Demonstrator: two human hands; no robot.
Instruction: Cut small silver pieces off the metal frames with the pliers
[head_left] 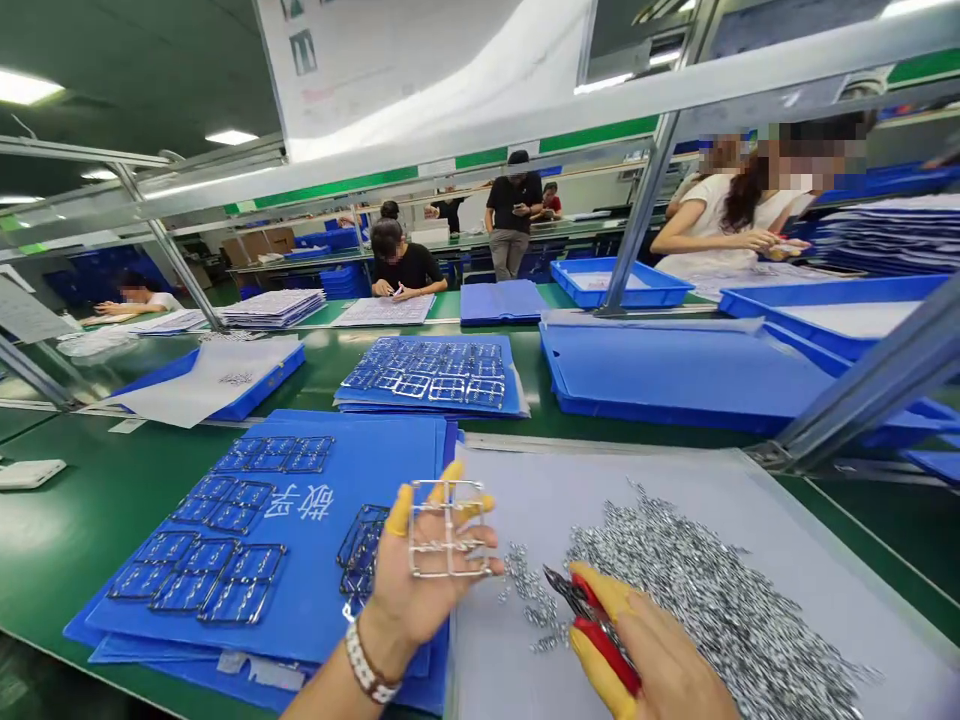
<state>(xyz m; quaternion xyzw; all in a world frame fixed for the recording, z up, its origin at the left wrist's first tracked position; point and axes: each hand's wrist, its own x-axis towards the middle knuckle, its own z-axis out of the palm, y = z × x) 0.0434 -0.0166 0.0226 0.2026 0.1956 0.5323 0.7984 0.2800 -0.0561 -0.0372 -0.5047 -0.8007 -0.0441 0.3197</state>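
My left hand, with yellow finger cots on its fingertips, holds up a small silver metal frame of rectangular cells. My right hand, also with yellow cots, grips red-handled cutters whose tip points toward the frame. Both hands hover over a grey sheet that carries a large heap of small shiny metal pieces. To the left, a blue board with white characters holds several empty metal frames.
A second blue board with frames lies further back. Blue trays stand to the right, and a slanted metal strut crosses there. Other people work at benches behind. A white device rests on the green table at far left.
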